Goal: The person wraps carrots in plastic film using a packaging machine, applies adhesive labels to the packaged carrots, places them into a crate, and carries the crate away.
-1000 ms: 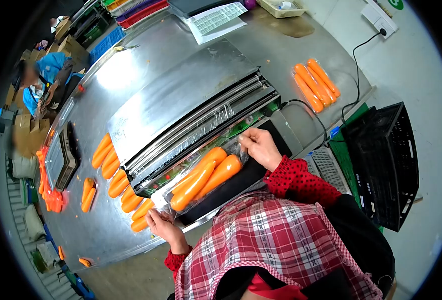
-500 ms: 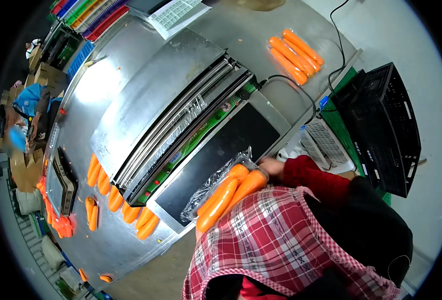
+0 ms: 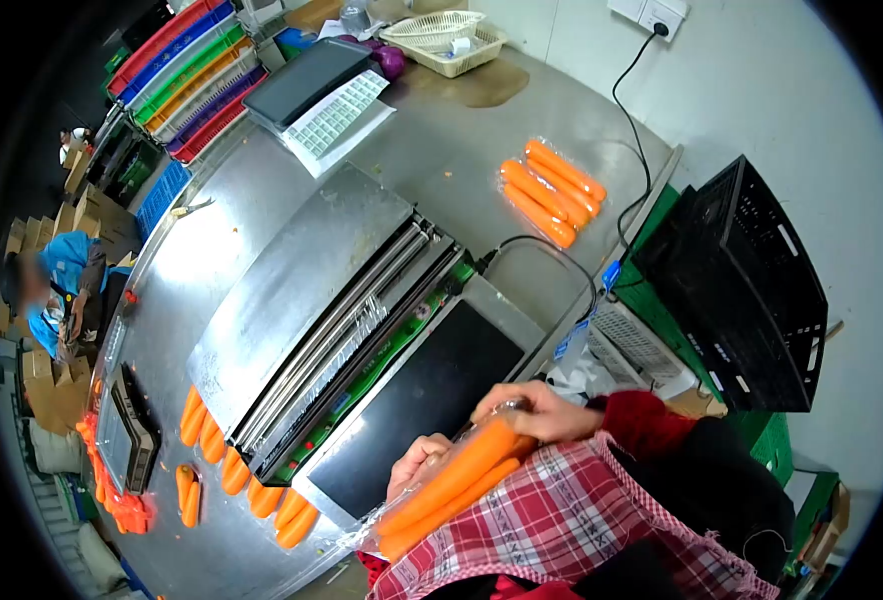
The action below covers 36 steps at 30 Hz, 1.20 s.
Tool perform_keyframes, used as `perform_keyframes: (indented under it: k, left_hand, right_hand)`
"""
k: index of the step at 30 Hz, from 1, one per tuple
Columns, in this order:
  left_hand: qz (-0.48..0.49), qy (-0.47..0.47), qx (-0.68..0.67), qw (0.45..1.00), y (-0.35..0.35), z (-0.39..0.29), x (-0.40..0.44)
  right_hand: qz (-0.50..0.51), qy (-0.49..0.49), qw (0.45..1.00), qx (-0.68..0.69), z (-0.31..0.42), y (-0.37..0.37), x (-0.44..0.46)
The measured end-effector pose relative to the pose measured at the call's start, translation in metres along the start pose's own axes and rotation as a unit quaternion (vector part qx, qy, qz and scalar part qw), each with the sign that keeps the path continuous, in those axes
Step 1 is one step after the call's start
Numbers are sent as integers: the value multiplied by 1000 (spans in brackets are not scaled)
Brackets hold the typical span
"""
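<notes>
A pack of carrots (image 3: 454, 490) in clear film is held tilted close to the checked apron. My right hand (image 3: 544, 412) closes around its upper end, fingers pressed on the film. At its far side my left hand (image 3: 420, 464) is curled against the pack, with part of that hand hidden behind the carrots. Loose film hangs off the pack's lower end. Just beyond the hands lies the dark flat plate (image 3: 427, 410) of the film-wrapping machine (image 3: 292, 310), whose rollers and film stand behind it.
A wrapped carrot pack (image 3: 554, 192) rests on the steel table at the back right. Several carrots (image 3: 232, 470) line the machine's left side. A black crate (image 3: 737, 290) stands right, past a power cable (image 3: 592, 290). A person in blue (image 3: 72, 270) is at far left.
The carrot pack has turned and been lifted toward the apron. Both hands now show on it, where before they were mostly hidden. The view has shifted, showing more of the table's back.
</notes>
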<state>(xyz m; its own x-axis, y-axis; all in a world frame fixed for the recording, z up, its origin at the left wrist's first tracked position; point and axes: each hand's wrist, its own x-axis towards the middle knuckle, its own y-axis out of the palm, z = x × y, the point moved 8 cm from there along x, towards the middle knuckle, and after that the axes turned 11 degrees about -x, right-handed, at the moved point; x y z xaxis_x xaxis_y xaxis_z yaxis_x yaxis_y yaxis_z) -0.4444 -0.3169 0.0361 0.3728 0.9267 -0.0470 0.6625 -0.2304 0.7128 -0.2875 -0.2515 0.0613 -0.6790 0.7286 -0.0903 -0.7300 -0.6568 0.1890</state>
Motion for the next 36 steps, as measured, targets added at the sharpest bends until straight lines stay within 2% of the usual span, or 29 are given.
perform_keyframes:
  k: [1,3,4,5,7,8,9,10,11,12,13,14,16,17,18,19,20,21,22,23,24,25,27,28,29,31,33,35,36]
  left_hand:
    - [1,4,0,1000,-12,1,6]
    - [-67,205,129,968,-34,-31,15]
    - [-182,153,-226,945,-16,-65,14]
    - [-137,160,-257,943,-6,-70,21]
    - [65,161,-80,982,47,-84,39]
    - [162,180,3,970,75,-87,43]
    - [77,154,24,985,53,-67,61]
    - [-6,122,39,992,30,-47,79]
    - [-121,51,50,990,0,-25,84]
    - [-223,136,193,946,-23,-46,64]
    - [-310,205,331,867,-35,-73,40]
    - [-360,252,289,850,-31,-112,-3]
    - [-500,347,378,697,-60,-150,-84]
    - [-590,317,388,633,-90,-153,-129]
    - [-639,317,461,528,-117,-159,-177]
    - [-691,290,525,402,-148,-158,-226]
    - [-744,204,540,337,-184,-152,-270]
    - [-783,116,548,270,-208,-150,-304]
    - [-785,114,547,268,-219,-154,-320]
    - [-767,58,552,321,-235,-157,-324]
    - [-744,3,554,374,-252,-157,-325]
    - [-746,2,548,378,-257,-154,-332]
    - [-586,1,669,456,-245,-135,-302]
    - [-538,-106,697,462,-252,-108,-302]
    - [-492,-104,749,432,-235,-99,-301]
    - [-478,-106,747,450,-226,-88,-315]
    - [-468,-106,742,468,-223,-90,-322]
    - [-422,-98,743,510,-228,-94,-320]
    - [-404,-79,749,520,-230,-101,-310]
  right_hand:
    - [-49,59,996,-39,1,1,-10]
    - [-136,45,989,-18,-18,-14,-9]
    - [-159,78,983,-39,-18,-20,-10]
    - [-161,112,979,-61,-22,-25,-10]
    - [-190,120,974,-33,-60,-51,-14]
    - [-222,161,961,30,-74,-64,-20]
    - [-212,54,970,-105,-44,-63,-10]
    - [-224,-54,944,-236,-13,-60,-5]
    - [-225,-56,961,-152,-9,-86,8]
    - [-228,-58,970,-66,-6,-112,21]
    - [-263,3,959,109,-20,-154,38]
    - [-301,-10,949,94,-25,-213,39]
    - [-403,-12,913,61,-36,-312,28]
    - [-461,-2,886,39,-36,-348,25]
    - [-451,4,892,32,-39,-374,34]
    - [-499,47,865,23,-50,-404,34]
    - [-547,88,832,14,-60,-430,29]
    - [-544,91,834,13,-68,-449,27]
    - [-524,122,842,36,-84,-462,27]
    - [-501,150,850,59,-90,-462,36]
    - [-579,185,794,1,-86,-474,29]
    - [-579,184,794,-6,-86,-476,32]
    - [-602,123,773,-158,-52,-468,30]
    - [-580,363,614,-394,-14,-430,20]
    - [-578,363,611,-401,-17,-438,19]
    - [-612,219,502,-571,2,-456,14]
    - [-582,212,491,-613,23,-419,23]
    - [-569,98,558,-596,33,-396,38]
    - [-541,97,567,-614,40,-370,52]
